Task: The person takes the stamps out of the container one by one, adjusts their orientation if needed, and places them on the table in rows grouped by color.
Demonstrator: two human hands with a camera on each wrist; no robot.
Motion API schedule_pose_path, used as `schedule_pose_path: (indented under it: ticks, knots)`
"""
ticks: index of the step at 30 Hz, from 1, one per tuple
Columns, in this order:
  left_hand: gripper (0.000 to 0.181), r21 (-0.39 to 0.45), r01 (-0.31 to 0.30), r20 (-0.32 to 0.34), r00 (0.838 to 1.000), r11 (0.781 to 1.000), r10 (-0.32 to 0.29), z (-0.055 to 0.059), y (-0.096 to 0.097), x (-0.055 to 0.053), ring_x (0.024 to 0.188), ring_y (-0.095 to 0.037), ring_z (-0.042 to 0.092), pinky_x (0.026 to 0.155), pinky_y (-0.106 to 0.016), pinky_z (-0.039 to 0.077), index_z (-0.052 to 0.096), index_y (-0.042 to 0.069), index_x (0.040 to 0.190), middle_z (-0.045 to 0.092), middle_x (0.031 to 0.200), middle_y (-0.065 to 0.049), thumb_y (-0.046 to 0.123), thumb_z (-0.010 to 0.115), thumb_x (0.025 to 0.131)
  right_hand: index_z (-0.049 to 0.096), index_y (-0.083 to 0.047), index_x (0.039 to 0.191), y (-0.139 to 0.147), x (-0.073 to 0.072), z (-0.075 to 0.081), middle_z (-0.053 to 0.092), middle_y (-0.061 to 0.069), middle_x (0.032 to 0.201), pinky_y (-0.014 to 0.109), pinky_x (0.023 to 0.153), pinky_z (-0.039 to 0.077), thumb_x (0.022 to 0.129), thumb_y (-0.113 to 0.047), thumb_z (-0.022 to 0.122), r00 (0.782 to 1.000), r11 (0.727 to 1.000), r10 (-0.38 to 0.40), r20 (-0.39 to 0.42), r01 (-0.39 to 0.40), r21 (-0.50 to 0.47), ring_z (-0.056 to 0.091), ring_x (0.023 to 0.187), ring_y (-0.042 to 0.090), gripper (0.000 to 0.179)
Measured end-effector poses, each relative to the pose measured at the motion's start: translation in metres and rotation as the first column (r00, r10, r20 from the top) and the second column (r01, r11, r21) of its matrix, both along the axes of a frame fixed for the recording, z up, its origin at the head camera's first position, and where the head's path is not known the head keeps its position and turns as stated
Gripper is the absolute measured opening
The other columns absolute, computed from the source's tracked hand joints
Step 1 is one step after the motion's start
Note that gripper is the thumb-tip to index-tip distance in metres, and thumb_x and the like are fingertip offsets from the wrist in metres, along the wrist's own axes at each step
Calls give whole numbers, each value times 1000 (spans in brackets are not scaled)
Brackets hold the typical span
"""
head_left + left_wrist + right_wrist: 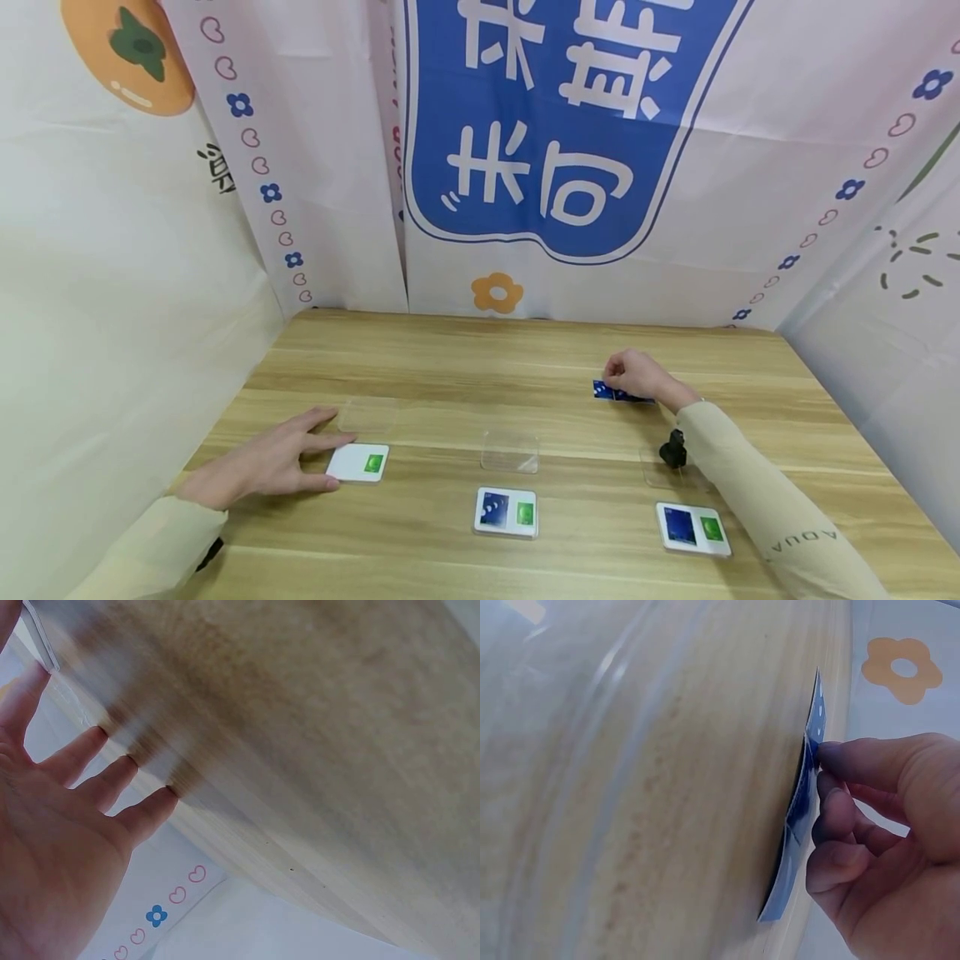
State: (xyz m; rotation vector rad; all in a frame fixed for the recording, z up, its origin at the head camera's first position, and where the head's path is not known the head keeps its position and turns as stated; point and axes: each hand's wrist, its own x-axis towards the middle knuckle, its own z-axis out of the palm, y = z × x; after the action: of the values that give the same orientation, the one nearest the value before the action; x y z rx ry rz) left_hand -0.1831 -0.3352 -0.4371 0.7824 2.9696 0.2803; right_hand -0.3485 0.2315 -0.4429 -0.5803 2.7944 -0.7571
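Note:
My left hand (281,457) lies at the left with its fingers spread. Thumb and index fingertip rest at the edges of a white rectangular case (347,461) that bears one green picture (374,463). In the left wrist view the other fingertips (154,808) touch the wooden table. At the back right my right hand (637,374) is over a row of small blue picture cards (602,390). In the right wrist view its thumb and curled index finger pinch at the edge of the blue cards (778,881), which lie in a slightly bent strip.
Two more white cases, one in the middle (506,534) and one at the right (651,547), each bear a blue and a green picture. Clear plates lie behind the left case (367,414) and middle case (510,452); another is partly under the right sleeve (772,500). Printed cloth (337,167) encloses the table.

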Motion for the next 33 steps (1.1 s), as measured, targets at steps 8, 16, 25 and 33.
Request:
schedule_pose_path:
  ticks: [8,16,25,33]
  knots:
    - [72,2,-4,8,1000,1000,4,-2,0,0,134,-51,41,100,-66,41,61,28,135,42,149,-25,72,63,78,71,-6,90,-1,3,0,70,6,86,31,70,49,93,-9,63,1000,1000,-13,17,13,3,57,74,15,9]
    - [71,8,-1,10,1000,1000,1,-1,0,0,133,-51,41,101,-66,41,61,27,135,42,149,-26,71,64,78,69,-4,92,-3,0,5,68,7,85,29,64,47,94,-10,62,1000,1000,-18,24,19,-10,54,68,14,9]
    - [71,6,3,3,1000,1000,-3,-1,0,-1,133,-51,41,100,-66,42,60,28,135,42,149,-26,70,65,79,70,-3,92,-7,1,10,69,8,87,31,70,50,93,-9,64,1000,1000,-4,19,4,23,57,74,16,8]
    - [71,10,-1,2,1000,1000,1,-2,-1,-1,133,-52,42,100,-66,42,61,28,135,43,148,-26,71,64,78,67,-4,88,-5,-1,6,68,9,86,29,65,49,91,-7,66,1000,999,3,-4,-3,34,57,70,15,4]
